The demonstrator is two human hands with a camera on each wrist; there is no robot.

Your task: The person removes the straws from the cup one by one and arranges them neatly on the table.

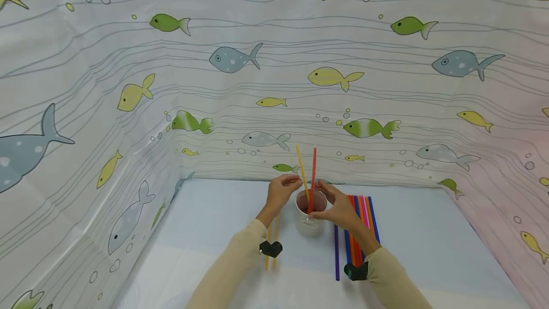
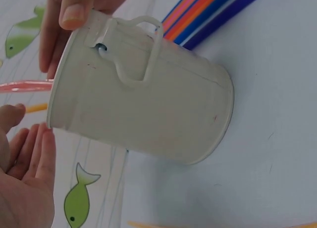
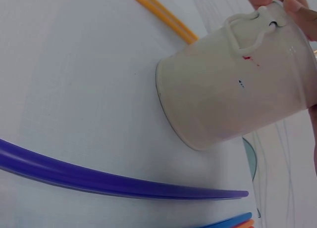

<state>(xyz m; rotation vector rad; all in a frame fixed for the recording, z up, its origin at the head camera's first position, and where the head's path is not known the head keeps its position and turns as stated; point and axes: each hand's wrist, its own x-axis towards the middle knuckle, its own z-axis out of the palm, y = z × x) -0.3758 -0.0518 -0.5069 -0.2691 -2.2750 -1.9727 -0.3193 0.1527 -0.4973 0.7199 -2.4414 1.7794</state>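
Note:
A white metal bucket (image 1: 310,225) with small looped handles stands on the table. A yellow stick (image 1: 301,162) and a red stick (image 1: 314,166) lean inside it and rise above the rim. My left hand (image 1: 280,192) is at the bucket's left side; in the left wrist view its thumb tip overlaps the yellow stick, and its fairly straight fingers (image 2: 45,151) reach the rim. My right hand (image 1: 340,206) spans the bucket's top from the right, thumb on the near rim and fingers round the far side, close to the red stick.
Two yellow sticks (image 1: 275,247) lie left of the bucket, partly under my left forearm. A purple stick (image 1: 336,256) lies to its right, beside a row of blue, orange, red and pink sticks (image 1: 364,209) partly hidden by my right arm. A fish-patterned curtain (image 1: 300,37) surrounds the table.

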